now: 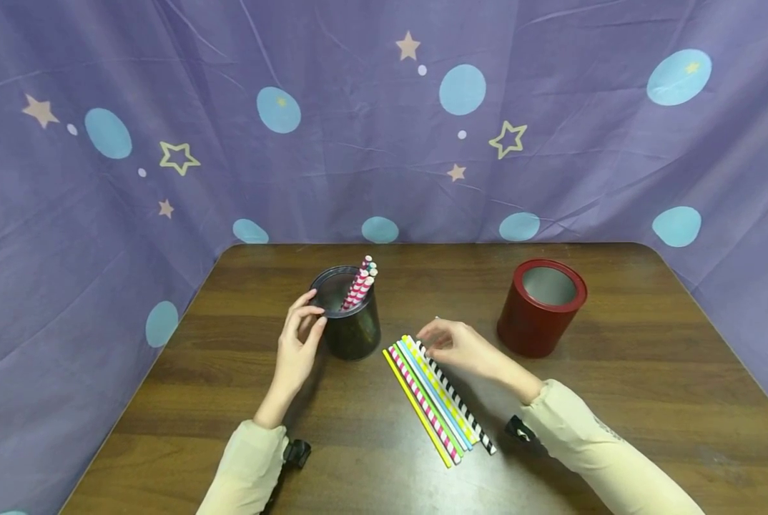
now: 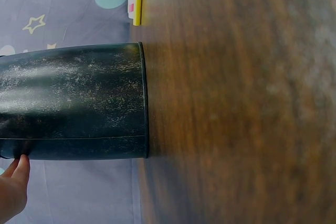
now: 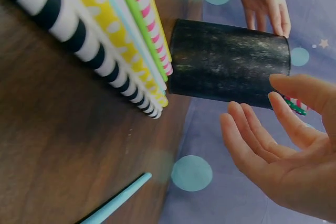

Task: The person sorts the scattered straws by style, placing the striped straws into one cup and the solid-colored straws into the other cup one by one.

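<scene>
My left hand (image 1: pixel 299 348) touches the near left side of a black can (image 1: pixel 353 336) by its rim, fingertips and thumb against the metal. Several pink-and-white patterned paper straws (image 1: pixel 358 288) lean inside that can. Over the top end of a row of straws hovers my right hand (image 1: pixel 459 348), its fingers loosely bent with nothing between them. The row holds a black-and-white striped straw (image 1: pixel 464 409), a yellow dotted straw (image 3: pixel 102 22), a green straw (image 3: pixel 137 17), a pink striped straw (image 1: pixel 430 416) and a plain yellow straw (image 1: pixel 416 408), among others.
A red can (image 1: pixel 535 322) with its top uncovered stands at the right. A light blue straw (image 3: pixel 118 199) lies apart from the row, mostly hidden behind my right hand in the head view. Behind the wooden table (image 1: pixel 184 400) hangs a purple patterned cloth (image 1: pixel 371 179).
</scene>
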Tool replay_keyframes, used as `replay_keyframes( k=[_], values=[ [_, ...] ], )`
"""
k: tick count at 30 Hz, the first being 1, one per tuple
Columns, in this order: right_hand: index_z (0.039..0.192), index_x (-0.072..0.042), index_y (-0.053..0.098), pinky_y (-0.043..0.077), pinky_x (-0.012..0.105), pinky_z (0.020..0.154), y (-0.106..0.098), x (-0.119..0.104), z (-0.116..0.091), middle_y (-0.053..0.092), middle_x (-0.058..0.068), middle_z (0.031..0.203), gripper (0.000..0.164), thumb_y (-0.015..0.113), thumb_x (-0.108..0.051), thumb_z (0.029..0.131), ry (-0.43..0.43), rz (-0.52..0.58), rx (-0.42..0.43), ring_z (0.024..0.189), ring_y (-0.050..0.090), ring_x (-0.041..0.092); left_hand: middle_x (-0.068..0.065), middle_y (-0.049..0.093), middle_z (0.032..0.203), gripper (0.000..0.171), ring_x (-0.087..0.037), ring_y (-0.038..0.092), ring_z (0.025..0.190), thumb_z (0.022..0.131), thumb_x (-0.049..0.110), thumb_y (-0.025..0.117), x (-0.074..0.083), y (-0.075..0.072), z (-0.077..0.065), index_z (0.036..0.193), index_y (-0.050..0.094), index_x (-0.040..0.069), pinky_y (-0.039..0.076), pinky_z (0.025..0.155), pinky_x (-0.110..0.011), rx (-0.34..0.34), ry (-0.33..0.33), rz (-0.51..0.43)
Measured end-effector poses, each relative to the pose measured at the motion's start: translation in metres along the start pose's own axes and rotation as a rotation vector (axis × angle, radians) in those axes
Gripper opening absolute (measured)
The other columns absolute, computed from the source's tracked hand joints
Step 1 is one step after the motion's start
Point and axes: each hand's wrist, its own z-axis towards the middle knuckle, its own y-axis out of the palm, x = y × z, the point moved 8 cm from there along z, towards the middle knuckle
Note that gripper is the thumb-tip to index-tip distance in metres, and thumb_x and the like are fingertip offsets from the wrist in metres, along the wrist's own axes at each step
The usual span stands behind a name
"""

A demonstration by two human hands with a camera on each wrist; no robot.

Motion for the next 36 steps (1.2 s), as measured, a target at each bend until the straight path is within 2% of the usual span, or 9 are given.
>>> replay_keyframes(
  k=[6, 10, 21, 29, 36],
  values=[
    [0.103, 0.006, 0.056, 0.050, 0.027, 0.067, 0.004, 0.013, -0.003, 0.060, 0.021, 0.098, 0.025, 0.059, 0.003, 0.078, 0.038, -0.046, -0.053, 0.081, 0.059, 0.022, -0.030, 0.041, 0.123, 0.013, -0.039, 0.038, 0.117, 0.081, -0.013, 0.051, 0.000, 0.000, 0.000, 0.094, 0.050, -0.014, 0.036, 0.096, -0.019, 0.003, -0.004, -0.007],
    [0.103, 0.007, 0.055, 0.051, 0.028, 0.068, 0.008, 0.023, -0.004, 0.059, 0.022, 0.097, 0.025, 0.059, 0.004, 0.078, 0.053, -0.056, -0.093, 0.081, 0.060, 0.023, -0.030, 0.041, 0.124, 0.013, -0.038, 0.038, 0.117, 0.082, -0.013, 0.051, 0.001, 0.000, 0.000, 0.094, 0.050, -0.014, 0.036, 0.096, -0.021, 0.002, -0.014, -0.002],
    [0.100, 0.003, 0.057, 0.051, 0.027, 0.068, 0.014, 0.045, -0.009, 0.060, 0.020, 0.098, 0.022, 0.061, 0.000, 0.078, 0.102, -0.090, -0.153, 0.081, 0.060, 0.025, -0.029, 0.040, 0.125, 0.013, -0.038, 0.037, 0.118, 0.082, -0.012, 0.051, -0.002, 0.000, 0.001, 0.095, 0.050, -0.013, 0.036, 0.097, -0.024, -0.004, -0.022, -0.009],
    [0.097, 0.003, 0.059, 0.049, 0.021, 0.069, 0.018, 0.051, -0.009, 0.061, 0.014, 0.090, 0.021, 0.062, 0.000, 0.076, 0.066, -0.121, -0.170, 0.084, 0.057, 0.026, -0.029, 0.040, 0.125, 0.013, -0.037, 0.037, 0.118, 0.082, -0.012, 0.051, -0.002, -0.001, 0.000, 0.095, 0.050, -0.013, 0.036, 0.097, -0.024, -0.007, -0.026, 0.005],
    [0.095, 0.003, 0.060, 0.049, 0.022, 0.069, 0.019, 0.053, -0.008, 0.061, 0.013, 0.086, 0.020, 0.064, -0.001, 0.076, 0.047, -0.118, -0.172, 0.082, 0.057, 0.025, -0.029, 0.041, 0.125, 0.013, -0.037, 0.037, 0.118, 0.082, -0.012, 0.051, 0.000, -0.001, 0.000, 0.095, 0.050, -0.013, 0.036, 0.097, -0.026, -0.006, -0.031, 0.011]
  ],
)
